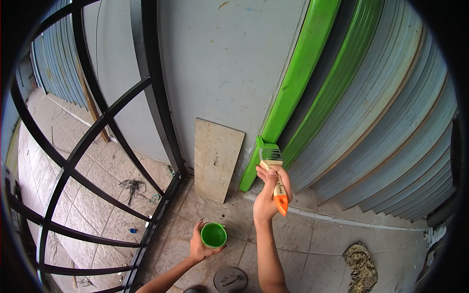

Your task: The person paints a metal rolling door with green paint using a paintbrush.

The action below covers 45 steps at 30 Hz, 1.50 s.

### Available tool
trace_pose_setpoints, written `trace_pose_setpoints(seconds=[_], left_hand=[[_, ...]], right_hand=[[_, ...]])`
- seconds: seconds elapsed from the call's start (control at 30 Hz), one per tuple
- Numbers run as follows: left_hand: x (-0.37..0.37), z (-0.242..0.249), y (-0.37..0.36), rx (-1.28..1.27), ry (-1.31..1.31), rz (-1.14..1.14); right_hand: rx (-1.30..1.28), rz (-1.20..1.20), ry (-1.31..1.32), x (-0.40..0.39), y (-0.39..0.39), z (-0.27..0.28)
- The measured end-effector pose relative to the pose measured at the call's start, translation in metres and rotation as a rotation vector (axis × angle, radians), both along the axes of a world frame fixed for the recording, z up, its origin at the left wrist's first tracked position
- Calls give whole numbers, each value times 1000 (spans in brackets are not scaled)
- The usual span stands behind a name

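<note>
A paintbrush (pixel 277 173) with a pale wooden handle and an orange tip is gripped in my right hand (pixel 267 195). Its bristles, coated in green paint, rest against the lower part of a bright green post (pixel 298 71). Lower and to the left, my left hand (pixel 201 246) wraps around a small cup (pixel 214 236) with green paint inside. The cup is held upright over the floor, its opening facing me.
A tile board (pixel 219 158) leans against the grey wall (pixel 224 58). Black metal bars (pixel 68 168) stand at left, a corrugated metal shutter (pixel 371 112) at right. On the tiled floor lie a crumpled patterned cloth (pixel 360 266) and a round lid (pixel 230 280) near my feet.
</note>
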<state>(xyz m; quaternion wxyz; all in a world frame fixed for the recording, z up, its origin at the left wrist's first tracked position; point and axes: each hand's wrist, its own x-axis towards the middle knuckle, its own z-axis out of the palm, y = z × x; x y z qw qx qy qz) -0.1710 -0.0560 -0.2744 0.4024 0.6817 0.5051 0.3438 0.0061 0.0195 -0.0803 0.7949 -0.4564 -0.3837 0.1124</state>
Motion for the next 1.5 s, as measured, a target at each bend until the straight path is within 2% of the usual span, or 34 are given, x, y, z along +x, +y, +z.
trace_pose_setpoints(seconds=[0.13,0.17,0.4,0.6,0.87,1.27,1.5], left_hand=[[-2,-4,0,-11,10,4],[-2,-6,0,-25,11,4],[-2,-8,1,11,7,7],[-1,-5,0,15,32,23],[-1,-9,1,10,7,15],[-1,-11,1,28,5,12],[0,-14,0,31,-7,22]], right_hand=[[203,-68,-146,1,-12,20],[185,-55,-109,-1,-20,17],[-218,3,96,-3,-35,-123],[-323,25,197,4,-9,-172],[-279,26,205,15,14,-88],[-36,44,102,14,6,11],[171,-50,13,9,5,70]])
